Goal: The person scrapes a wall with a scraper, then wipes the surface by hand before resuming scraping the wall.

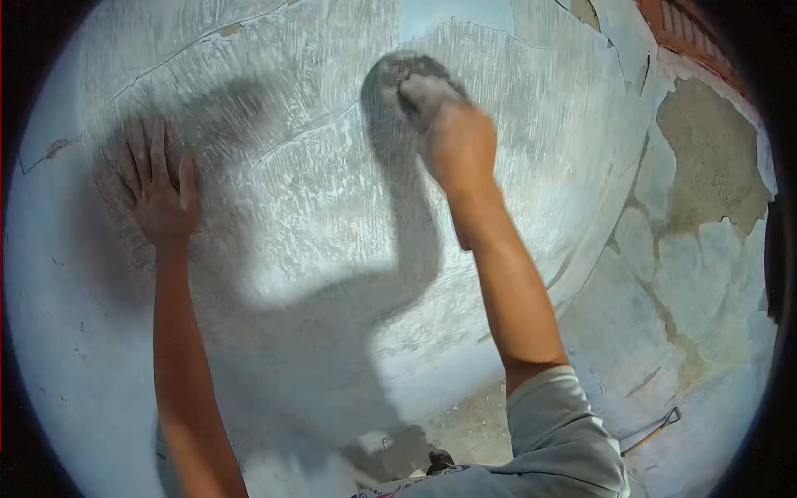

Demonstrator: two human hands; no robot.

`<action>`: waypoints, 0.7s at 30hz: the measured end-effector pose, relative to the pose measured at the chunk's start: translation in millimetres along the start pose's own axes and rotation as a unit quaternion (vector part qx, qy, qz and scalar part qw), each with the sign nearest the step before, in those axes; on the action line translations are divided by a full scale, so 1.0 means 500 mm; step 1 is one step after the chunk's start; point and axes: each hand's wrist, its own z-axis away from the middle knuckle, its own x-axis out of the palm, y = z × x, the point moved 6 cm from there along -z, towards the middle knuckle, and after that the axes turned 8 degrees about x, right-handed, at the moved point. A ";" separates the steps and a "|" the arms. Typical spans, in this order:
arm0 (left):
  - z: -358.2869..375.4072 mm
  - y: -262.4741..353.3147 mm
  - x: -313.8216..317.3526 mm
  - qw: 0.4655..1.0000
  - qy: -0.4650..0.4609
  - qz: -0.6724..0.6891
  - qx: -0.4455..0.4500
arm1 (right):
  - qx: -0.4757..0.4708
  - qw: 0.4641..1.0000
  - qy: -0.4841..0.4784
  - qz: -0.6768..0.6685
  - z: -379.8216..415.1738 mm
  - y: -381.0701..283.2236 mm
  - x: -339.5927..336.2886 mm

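A pale, bulging wall surface fills the middle of the head view, covered in short scratch marks and thin cracks. My left hand lies flat against it at the left, fingers spread, holding nothing. Higher up and to the right, my right hand is closed and held at the wall, its fingers grey with dust. Whatever it grips is hidden by the fingers and blur; a dark patch around the knuckles merges with the arm's shadow.
At the right, a stretch of cracked wall shows a bare brown patch where the coating is gone. A long-handled tool with a loop grip lies low on the right. Rubble-strewn ground and a dark shoe appear below.
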 end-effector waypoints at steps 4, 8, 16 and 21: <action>-0.006 0.002 0.000 1.000 0.003 0.001 -0.004 | 0.057 0.997 -0.039 0.036 -0.038 -0.004 0.004; 0.006 -0.006 0.011 1.000 0.016 0.022 0.012 | 0.087 0.995 -0.053 0.009 -0.078 -0.007 -0.010; 0.003 -0.003 0.006 1.000 0.014 0.011 -0.006 | 0.118 0.990 -0.070 0.033 -0.081 -0.001 -0.018; 0.011 -0.009 0.012 1.000 -0.016 0.012 -0.011 | 0.086 0.994 -0.047 -0.041 -0.031 0.014 -0.017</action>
